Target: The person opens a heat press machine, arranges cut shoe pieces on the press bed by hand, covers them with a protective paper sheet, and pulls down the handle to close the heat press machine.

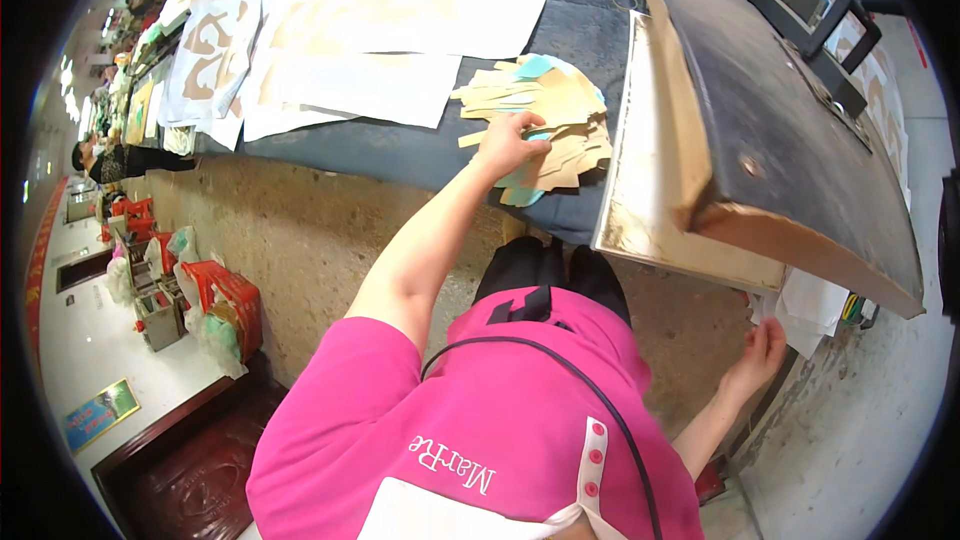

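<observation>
A: Status, left to right?
B: Far left: red crates [225,302] on the floor, a co-worker [125,162] standing beyond. Then the dark table [405,155] with white sheets [400,15] spread over it, tan shapes on them.
A: Left hand?
B: Left hand [514,144] is down on the cut pieces [565,105]. Fingers curled, thumb and forefinger a little apart around a bit of teal. Can't make out if it's pinched or just touched.
A: Where's the pile?
B: Near table edge, just left of the press machine [800,105]. Tan and teal strips, loosely fanned, overlapping.
A: Machine?
B: Upper slab tilted up over a pale lower bed [640,155]. Nothing on the strip of bed I can see; the rest is hidden.
A: Right hand?
B: Right hand [757,360], low, just beside hanging papers [812,305] under the bed. Fingers half bent; can't tell if they hold a paper edge.
A: Progress?
B: My read: cutting done, pieces gathered but not squared up. Handling the pile looks mid-way. Tidying it is left. No finished stack I can identify; total count unknown.
</observation>
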Demonstrator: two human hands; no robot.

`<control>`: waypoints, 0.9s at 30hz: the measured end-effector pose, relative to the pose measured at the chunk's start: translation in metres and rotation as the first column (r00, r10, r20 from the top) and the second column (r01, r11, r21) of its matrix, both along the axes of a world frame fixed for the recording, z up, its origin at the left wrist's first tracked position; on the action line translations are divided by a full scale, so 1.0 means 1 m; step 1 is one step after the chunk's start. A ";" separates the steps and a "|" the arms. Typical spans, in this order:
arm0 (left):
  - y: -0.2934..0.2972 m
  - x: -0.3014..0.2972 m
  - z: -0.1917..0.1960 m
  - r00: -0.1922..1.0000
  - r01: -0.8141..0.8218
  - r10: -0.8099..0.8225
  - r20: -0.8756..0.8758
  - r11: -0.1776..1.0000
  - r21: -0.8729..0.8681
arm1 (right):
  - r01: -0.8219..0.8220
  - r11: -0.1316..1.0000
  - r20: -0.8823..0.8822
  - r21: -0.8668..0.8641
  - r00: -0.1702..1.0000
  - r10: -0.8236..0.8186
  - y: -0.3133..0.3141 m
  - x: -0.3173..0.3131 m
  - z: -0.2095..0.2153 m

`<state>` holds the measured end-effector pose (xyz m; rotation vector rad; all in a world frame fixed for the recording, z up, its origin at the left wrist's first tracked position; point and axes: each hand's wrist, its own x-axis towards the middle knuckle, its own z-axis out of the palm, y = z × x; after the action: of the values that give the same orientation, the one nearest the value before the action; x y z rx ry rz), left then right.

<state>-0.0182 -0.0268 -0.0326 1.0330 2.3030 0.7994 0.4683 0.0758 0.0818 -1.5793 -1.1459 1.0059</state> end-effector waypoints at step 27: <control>-0.062 -0.026 0.026 0.957 -0.028 -0.067 0.281 0.946 0.323 | -0.663 0.742 0.229 -0.101 0.710 0.666 -0.035 -0.399 -0.067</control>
<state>-0.0440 -0.0885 -0.0062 0.9944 1.9503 1.2637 0.0689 0.0410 0.0151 -1.3307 -1.9855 1.2849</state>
